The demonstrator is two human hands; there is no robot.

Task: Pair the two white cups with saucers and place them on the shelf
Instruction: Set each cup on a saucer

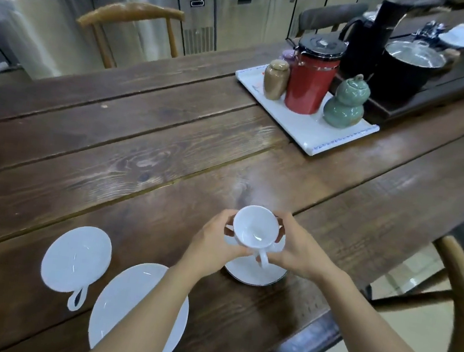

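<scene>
Near the table's (140,146) left end, close to your edge, the second cup (76,258) sits by itself on the bare wood, handle turned toward you, not yet on any saucer. Just to its right lies the spare saucer (116,302), empty and partly hidden under your left forearm, close to the near edge. Further right, your left hand (216,240) and right hand (299,248) meet around the first cup (253,227), fingers curled on its wall from either side, so both are grasping it; the cup tilts a little with its mouth facing up at you and its handle pointing back toward you. It hangs directly over the first saucer (256,272), which lies flat near the table's near edge; whether the cup's foot already touches the saucer cannot be told, since your fingers cover the join. Both forearms reach in from the near edge and converge on the cup, wrists low. By my reading you are finishing the first pairing: the second cup and its saucer remain to be matched, and nothing has gone to the shelf, which is not in view. Toward the far right corner a white tray (335,142) carries jars and plays no part here.
</scene>
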